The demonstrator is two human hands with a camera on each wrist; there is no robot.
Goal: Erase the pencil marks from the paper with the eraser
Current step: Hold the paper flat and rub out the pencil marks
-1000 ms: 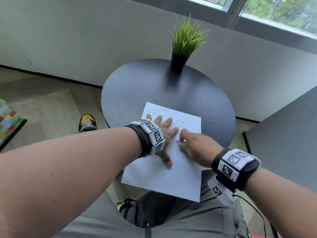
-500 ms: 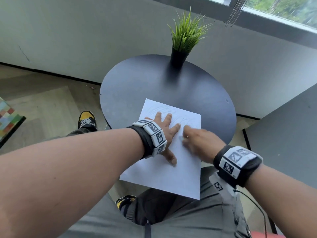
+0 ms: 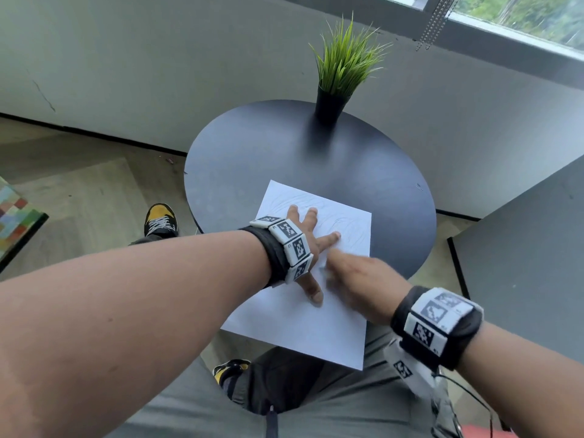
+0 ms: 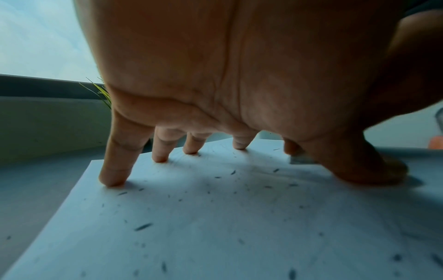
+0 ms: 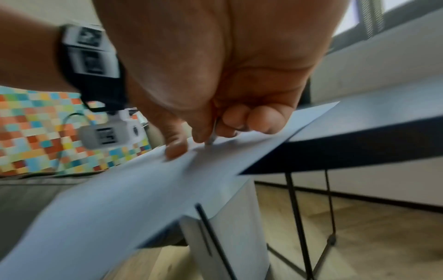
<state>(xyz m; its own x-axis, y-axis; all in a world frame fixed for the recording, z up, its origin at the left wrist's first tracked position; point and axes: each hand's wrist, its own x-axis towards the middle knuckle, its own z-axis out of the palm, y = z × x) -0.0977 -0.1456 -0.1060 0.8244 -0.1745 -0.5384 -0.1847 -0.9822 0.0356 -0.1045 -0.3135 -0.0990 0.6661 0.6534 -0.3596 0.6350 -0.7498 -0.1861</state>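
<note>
A white sheet of paper [image 3: 294, 324] lies on the round black table [image 3: 252, 159], its near end hanging over the edge. Faint pencil marks [image 3: 350, 229] show on its far part. My left hand [image 3: 308, 245] lies flat with spread fingers, its fingertips [image 4: 112, 180] pressing the paper [image 4: 215, 227], which is strewn with dark eraser crumbs. My right hand [image 3: 350, 276], blurred, pinches a small pale eraser [image 5: 213, 136] against the sheet [image 5: 120, 199], just right of my left thumb. The eraser [image 4: 300, 160] shows behind the left thumb.
A potted grass plant [image 3: 341, 74] stands at the table's far edge. A second dark table [image 3: 531, 248] is close on the right. My knees and a yellow-black shoe [image 3: 159, 218] are under the table; a coloured checked object [image 3: 15, 222] lies at left.
My right hand has slid left and nearer along the paper, up to my left thumb, and is motion-blurred. The left hand keeps pressing the sheet in the same place.
</note>
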